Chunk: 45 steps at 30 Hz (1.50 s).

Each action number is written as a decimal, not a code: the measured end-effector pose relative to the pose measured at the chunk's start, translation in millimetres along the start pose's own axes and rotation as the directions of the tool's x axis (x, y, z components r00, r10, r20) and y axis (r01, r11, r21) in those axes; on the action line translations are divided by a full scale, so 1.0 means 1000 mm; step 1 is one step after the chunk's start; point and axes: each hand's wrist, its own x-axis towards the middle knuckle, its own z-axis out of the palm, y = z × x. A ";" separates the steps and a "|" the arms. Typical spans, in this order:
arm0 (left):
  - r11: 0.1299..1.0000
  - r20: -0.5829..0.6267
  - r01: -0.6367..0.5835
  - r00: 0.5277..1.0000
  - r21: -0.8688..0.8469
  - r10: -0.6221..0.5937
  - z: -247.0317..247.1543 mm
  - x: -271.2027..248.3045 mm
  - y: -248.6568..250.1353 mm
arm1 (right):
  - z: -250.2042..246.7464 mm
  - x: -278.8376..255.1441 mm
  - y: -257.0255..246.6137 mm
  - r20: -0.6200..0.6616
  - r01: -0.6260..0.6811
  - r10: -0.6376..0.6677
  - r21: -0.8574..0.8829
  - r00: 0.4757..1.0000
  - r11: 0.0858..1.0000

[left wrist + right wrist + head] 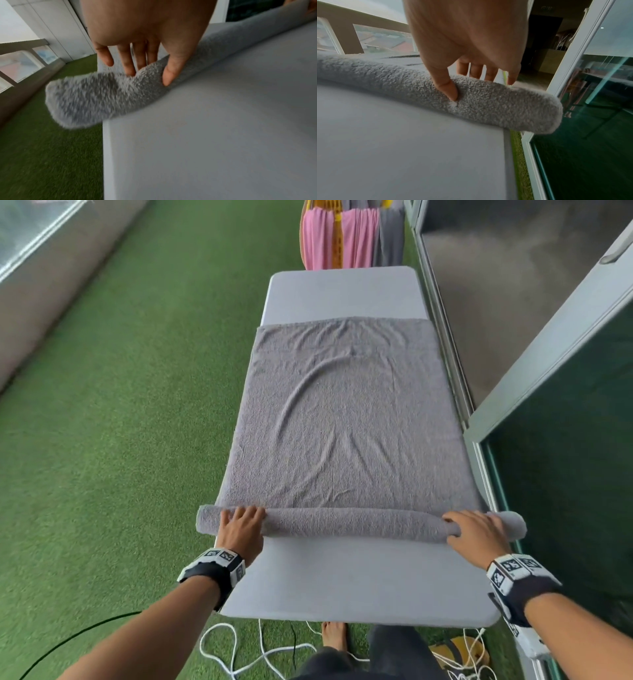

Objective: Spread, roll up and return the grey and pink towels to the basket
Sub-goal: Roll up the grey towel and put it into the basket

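A grey towel (342,422) lies spread along the grey padded table (342,583), and its near end is wound into a roll (356,525) that overhangs both table sides. My left hand (239,525) cups the roll near its left end, fingers over the top and thumb on the near side (137,65). At the right end my right hand (476,535) grips the roll (488,108) in the same way, with the thumb (450,92) dented into the pile. Pink towels (342,237) and another grey one (390,234) hang in a yellow-framed holder beyond the table's far end.
A glass sliding door and its frame (548,440) run close along the table's right side. Artificial grass (120,405) covers the floor to the left. White and black cables (239,655), my bare foot (334,635) and a yellow slipper (455,652) lie under the near edge.
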 end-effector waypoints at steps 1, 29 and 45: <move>1.000 -0.032 0.008 0.999 0.005 -0.008 -0.009 0.008 0.002 | -0.004 0.006 0.000 -0.046 0.005 -0.004 0.008 0.999 1.000; 0.991 0.196 0.034 0.981 -0.131 -0.008 0.008 -0.064 -0.007 | 0.006 -0.056 -0.018 0.343 -0.059 0.030 0.074 0.939 0.995; 0.994 -0.102 -0.038 0.994 -0.100 0.027 0.012 -0.053 0.005 | 0.015 -0.053 -0.020 0.083 0.024 -0.021 -0.036 0.996 0.999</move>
